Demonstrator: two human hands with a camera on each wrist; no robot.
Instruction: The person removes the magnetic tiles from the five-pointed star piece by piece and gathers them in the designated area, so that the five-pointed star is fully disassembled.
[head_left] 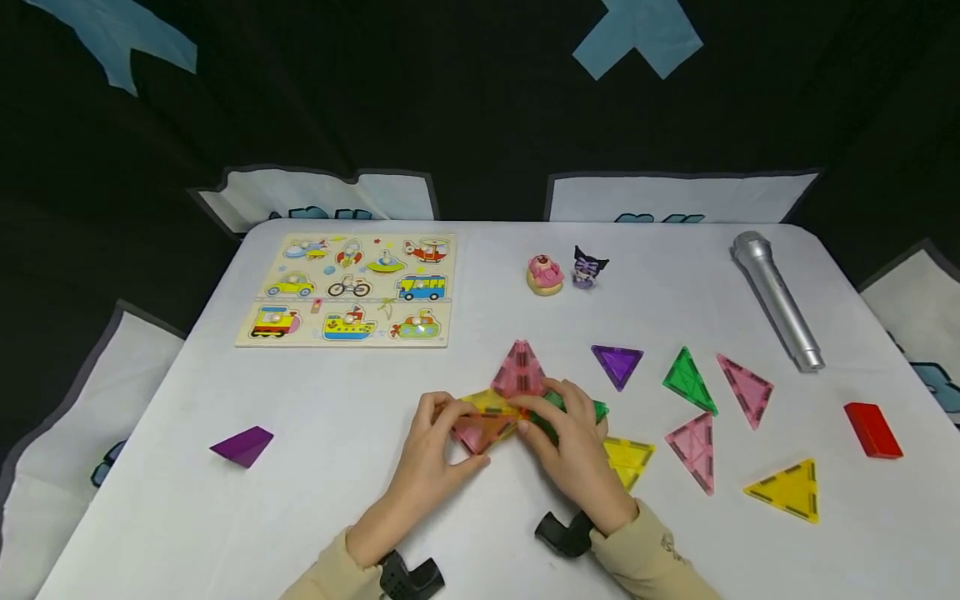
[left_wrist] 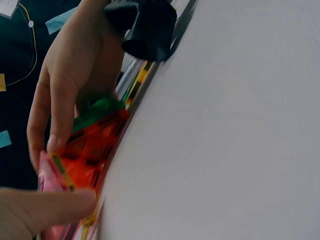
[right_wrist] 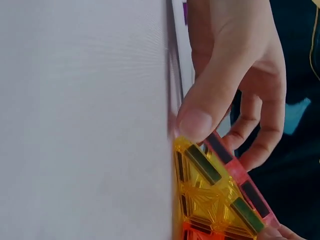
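Observation:
Several translucent triangular magnetic tiles form a joined cluster on the white table. Its pink tile (head_left: pixel 519 371) stands at the back, a yellow tile (head_left: pixel 487 402) shows in the middle, and an orange-looking part (head_left: pixel 483 431) faces the front. My left hand (head_left: pixel 431 446) pinches the cluster's left side between thumb and fingers. From the right, my right hand (head_left: pixel 573 450) grips the cluster with thumb and index finger, partly covering a green tile (head_left: pixel 553 414). In the right wrist view, the left thumb presses a yellow tile (right_wrist: pixel 210 195) that leans against a pink one (right_wrist: pixel 245 185).
Around the right hand lie loose yellow (head_left: pixel 628 460), purple (head_left: pixel 618 365), green (head_left: pixel 690 382) and pink tiles (head_left: pixel 693 452). A silver microphone (head_left: pixel 778 300), a red block (head_left: pixel 873 431), two figurines (head_left: pixel 545 275), a wooden vehicle puzzle (head_left: pixel 348 292) and a purple piece (head_left: pixel 243 447) also rest there.

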